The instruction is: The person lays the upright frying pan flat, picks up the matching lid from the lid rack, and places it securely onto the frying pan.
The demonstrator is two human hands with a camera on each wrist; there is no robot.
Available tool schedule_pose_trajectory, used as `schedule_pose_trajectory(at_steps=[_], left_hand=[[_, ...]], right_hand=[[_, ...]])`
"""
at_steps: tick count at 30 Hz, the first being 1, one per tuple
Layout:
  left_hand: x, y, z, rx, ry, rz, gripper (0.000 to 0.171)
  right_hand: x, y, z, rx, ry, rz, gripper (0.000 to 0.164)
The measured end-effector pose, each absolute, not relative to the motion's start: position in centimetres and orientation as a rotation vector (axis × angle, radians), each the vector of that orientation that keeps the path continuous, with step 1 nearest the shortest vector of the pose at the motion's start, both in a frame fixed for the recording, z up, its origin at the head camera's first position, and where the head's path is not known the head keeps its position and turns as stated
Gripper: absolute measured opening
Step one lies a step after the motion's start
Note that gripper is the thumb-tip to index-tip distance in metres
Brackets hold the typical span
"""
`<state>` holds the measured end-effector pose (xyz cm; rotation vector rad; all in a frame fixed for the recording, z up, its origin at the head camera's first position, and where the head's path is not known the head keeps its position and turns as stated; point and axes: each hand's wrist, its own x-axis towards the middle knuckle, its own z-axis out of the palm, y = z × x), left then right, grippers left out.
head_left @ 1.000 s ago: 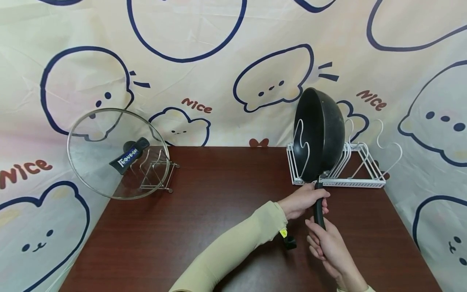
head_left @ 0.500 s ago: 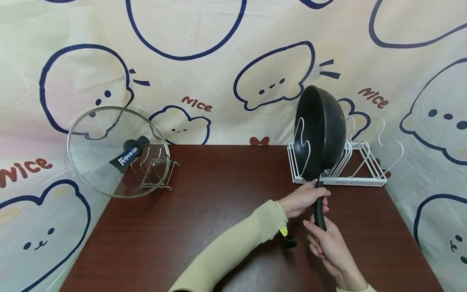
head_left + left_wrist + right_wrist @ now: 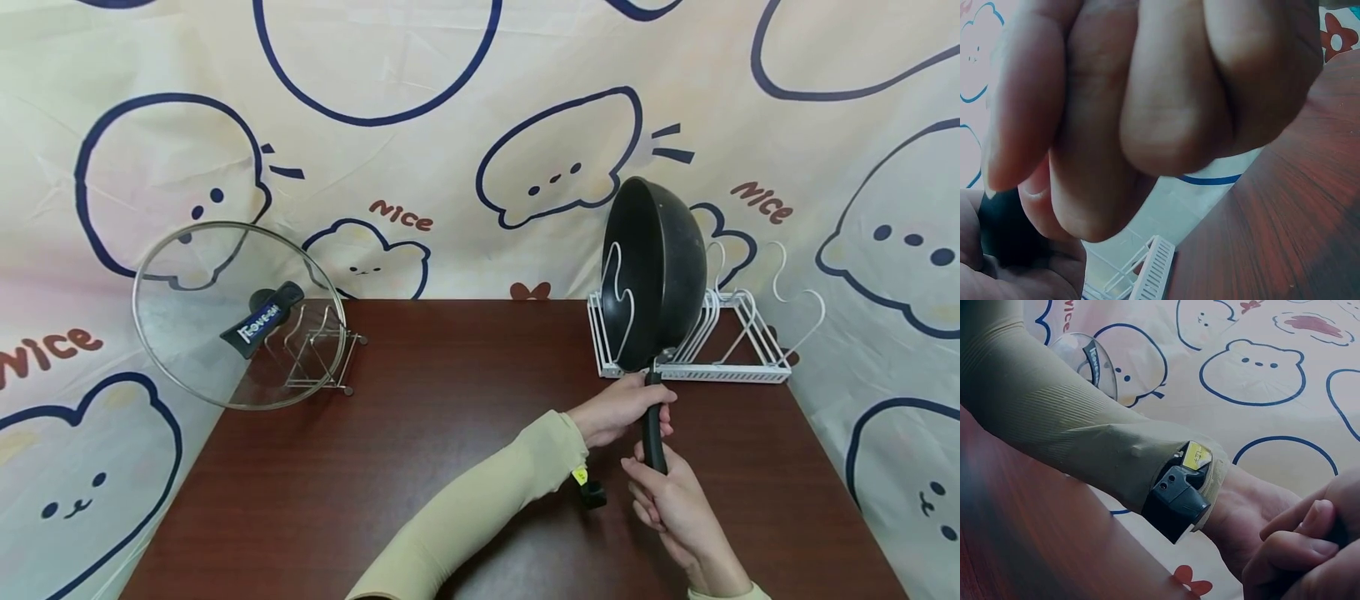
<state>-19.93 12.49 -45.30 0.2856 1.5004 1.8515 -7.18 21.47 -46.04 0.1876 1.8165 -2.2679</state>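
Note:
A deep black frying pan (image 3: pixel 675 267) stands on edge in a white wire rack (image 3: pixel 720 376), its hollow turned to the left. Its black handle (image 3: pixel 653 442) points toward the person. High on that handle, close to the pan, my left hand (image 3: pixel 618 410) grips it, thumb laid across the top. Lower down, my right hand (image 3: pixel 678 500) holds the handle's end between thumb and fingers. Curled fingers (image 3: pixel 1166 94) fill the left wrist view and hide most of the handle. In the right wrist view the right hand's fingers (image 3: pixel 1297 550) are bent, with the left wrist just beyond.
At the left, a glass lid (image 3: pixel 187 333) with a black handle leans on a small metal stand (image 3: pixel 348 367). White hooks (image 3: pixel 802 296) rise from the rack's right part. A patterned cloth (image 3: pixel 442 183) hangs behind the brown table (image 3: pixel 465 450). A black wrist camera (image 3: pixel 592 495) hangs under the left cuff.

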Motion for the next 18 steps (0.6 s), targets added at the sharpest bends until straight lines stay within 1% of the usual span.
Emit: schedule_pose_trajectory(at_steps=[11,18], left_hand=[[-20.03,12.49,-45.45,0.312,1.485,1.871,0.014],[-20.12,12.49,-45.42,0.313,1.474,1.879,0.008]], right_hand=[[-7.16,21.29,-45.84,0.199,1.876,-2.262,0.019],[-7.12,21.32,-45.73,0.171,1.882,-2.272,0.019]])
